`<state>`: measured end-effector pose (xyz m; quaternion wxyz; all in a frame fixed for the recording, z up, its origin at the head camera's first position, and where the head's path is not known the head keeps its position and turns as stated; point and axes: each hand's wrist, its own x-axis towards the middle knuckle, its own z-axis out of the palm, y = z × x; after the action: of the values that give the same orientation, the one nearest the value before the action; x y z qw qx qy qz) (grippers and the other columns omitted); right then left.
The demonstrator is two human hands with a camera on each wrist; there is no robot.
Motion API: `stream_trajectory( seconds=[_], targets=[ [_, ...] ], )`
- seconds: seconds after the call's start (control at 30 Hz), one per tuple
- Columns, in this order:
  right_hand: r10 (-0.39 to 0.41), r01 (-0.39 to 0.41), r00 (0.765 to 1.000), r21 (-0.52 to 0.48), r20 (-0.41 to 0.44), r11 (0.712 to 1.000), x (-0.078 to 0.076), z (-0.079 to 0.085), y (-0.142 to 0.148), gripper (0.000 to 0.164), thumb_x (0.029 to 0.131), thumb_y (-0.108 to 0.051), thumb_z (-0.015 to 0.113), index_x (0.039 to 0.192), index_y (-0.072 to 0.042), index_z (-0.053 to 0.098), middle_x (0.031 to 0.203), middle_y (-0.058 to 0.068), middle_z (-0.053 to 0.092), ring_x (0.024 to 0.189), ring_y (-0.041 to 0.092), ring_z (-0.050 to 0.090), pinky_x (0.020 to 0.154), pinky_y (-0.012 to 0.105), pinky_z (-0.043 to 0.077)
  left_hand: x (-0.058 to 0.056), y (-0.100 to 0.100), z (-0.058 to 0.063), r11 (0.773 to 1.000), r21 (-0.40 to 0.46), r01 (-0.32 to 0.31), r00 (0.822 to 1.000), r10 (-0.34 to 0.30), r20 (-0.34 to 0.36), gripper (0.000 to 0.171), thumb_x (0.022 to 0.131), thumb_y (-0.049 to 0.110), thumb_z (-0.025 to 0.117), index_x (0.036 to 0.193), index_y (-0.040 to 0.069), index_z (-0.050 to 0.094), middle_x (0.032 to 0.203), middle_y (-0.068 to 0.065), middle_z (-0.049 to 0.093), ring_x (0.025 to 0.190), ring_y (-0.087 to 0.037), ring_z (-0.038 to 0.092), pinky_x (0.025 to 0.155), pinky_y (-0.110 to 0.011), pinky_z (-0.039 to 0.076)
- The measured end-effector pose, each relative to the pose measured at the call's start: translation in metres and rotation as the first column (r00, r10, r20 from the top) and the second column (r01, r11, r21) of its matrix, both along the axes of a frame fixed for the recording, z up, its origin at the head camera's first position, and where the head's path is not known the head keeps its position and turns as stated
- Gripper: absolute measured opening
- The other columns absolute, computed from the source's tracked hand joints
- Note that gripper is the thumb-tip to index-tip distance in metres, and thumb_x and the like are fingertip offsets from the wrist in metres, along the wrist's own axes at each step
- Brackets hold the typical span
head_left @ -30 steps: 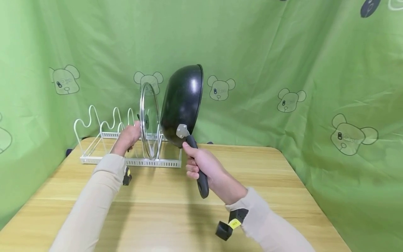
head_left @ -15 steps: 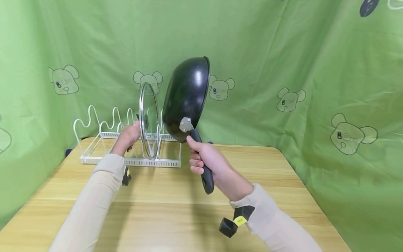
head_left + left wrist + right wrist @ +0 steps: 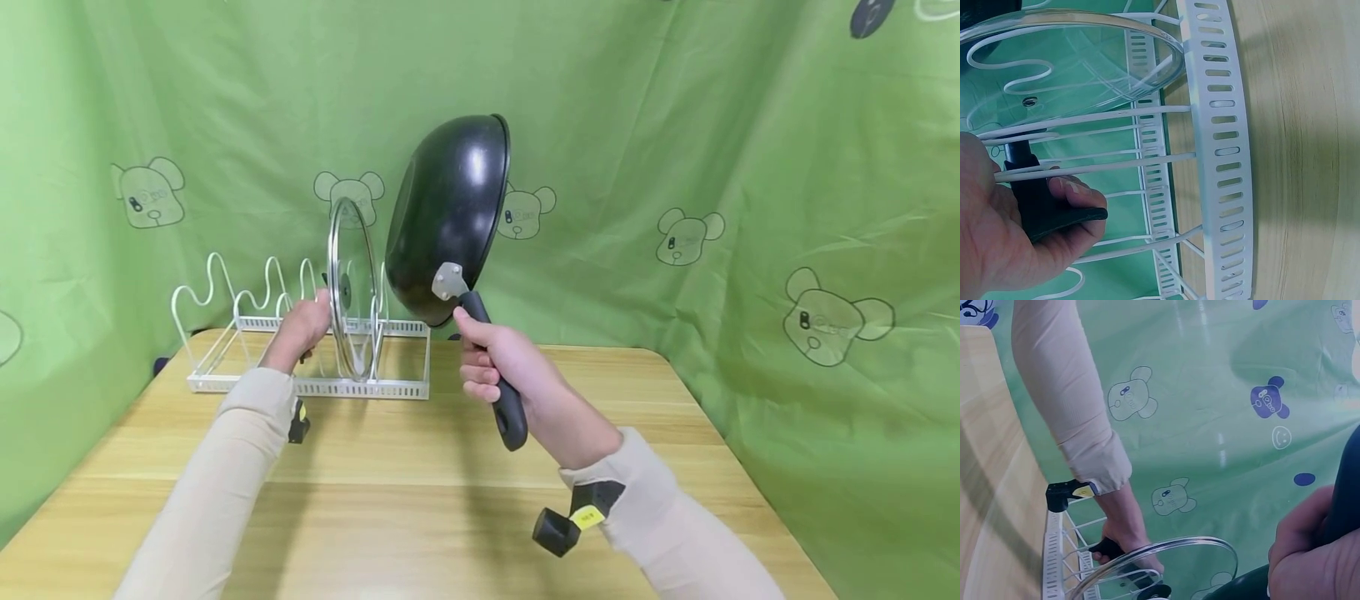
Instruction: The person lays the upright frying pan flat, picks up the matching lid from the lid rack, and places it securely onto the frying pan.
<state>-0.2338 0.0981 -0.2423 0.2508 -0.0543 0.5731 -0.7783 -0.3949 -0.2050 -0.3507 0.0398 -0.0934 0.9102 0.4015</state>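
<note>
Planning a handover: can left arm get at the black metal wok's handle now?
Probably not: left grip is on the black knob of the round glass lid; right grip holds the wok handle.

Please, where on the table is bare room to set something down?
The light wooden table is bare between the beige sleeves, in front of the white wire rack, and between the right hand and the right edge. Crowded: mid-rack, where the left hand holds the upright round glass lid; the deep black pan is raised to its right.
</note>
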Motion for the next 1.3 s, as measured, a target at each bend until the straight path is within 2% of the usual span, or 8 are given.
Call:
stream_trajectory(
  seconds=[0.3, 0.7, 1.03, 1.3],
  targets=[
    [0.020, -0.017, 0.998, -0.071, 0.054, 0.997, 0.002, 0.010, 0.009, 0.041, 0.108, -0.036, 0.047, 0.076, -0.016, 0.033, 0.056, -0.008, 0.029, 0.038, 0.002, 0.030, 0.035, 0.014, 0.029, -0.001, 0.000, -0.001, 1.000, -0.011, 0.002, 1.000, -0.002, -0.005, 0.075, 0.099, 0.059, -0.003, 0.099, 0.006, 0.050, 0.081, -0.010, 0.045, 0.059, -0.021, 0.045, 0.056, -0.036, 0.049],
    [0.063, -0.057, 0.997, -0.138, 0.043, 0.989, 0.005, 0.022, 0.022, 0.043, 0.109, -0.035, 0.045, 0.072, -0.016, 0.034, 0.053, -0.008, 0.031, 0.037, 0.003, 0.031, 0.034, 0.014, 0.031, 0.000, 0.000, -0.002, 1.000, -0.013, 0.002, 1.000, -0.002, -0.001, 0.086, 0.099, 0.061, -0.004, 0.113, -0.001, 0.054, 0.080, -0.010, 0.045, 0.060, -0.021, 0.046, 0.057, -0.036, 0.050],
    [0.043, -0.039, 0.999, -0.132, 0.032, 0.990, 0.006, 0.029, 0.031, 0.042, 0.109, -0.036, 0.045, 0.073, -0.016, 0.032, 0.054, -0.007, 0.028, 0.038, 0.004, 0.029, 0.034, 0.015, 0.031, 0.004, 0.000, -0.001, 1.000, -0.009, -0.002, 1.000, 0.002, -0.012, 0.082, 0.099, 0.062, -0.005, 0.103, 0.003, 0.052, 0.076, -0.008, 0.045, 0.056, -0.019, 0.045, 0.053, -0.033, 0.047],
    [0.004, -0.001, 1.000, -0.106, 0.028, 0.994, 0.005, 0.025, 0.040, 0.040, 0.108, -0.035, 0.046, 0.074, -0.016, 0.035, 0.054, -0.007, 0.031, 0.038, 0.004, 0.031, 0.035, 0.014, 0.031, 0.004, -0.001, -0.001, 1.000, -0.015, 0.012, 1.000, -0.012, -0.023, 0.090, 0.099, 0.063, -0.004, 0.115, -0.003, 0.055, 0.079, -0.010, 0.046, 0.057, -0.020, 0.047, 0.053, -0.032, 0.047]
  ],
)
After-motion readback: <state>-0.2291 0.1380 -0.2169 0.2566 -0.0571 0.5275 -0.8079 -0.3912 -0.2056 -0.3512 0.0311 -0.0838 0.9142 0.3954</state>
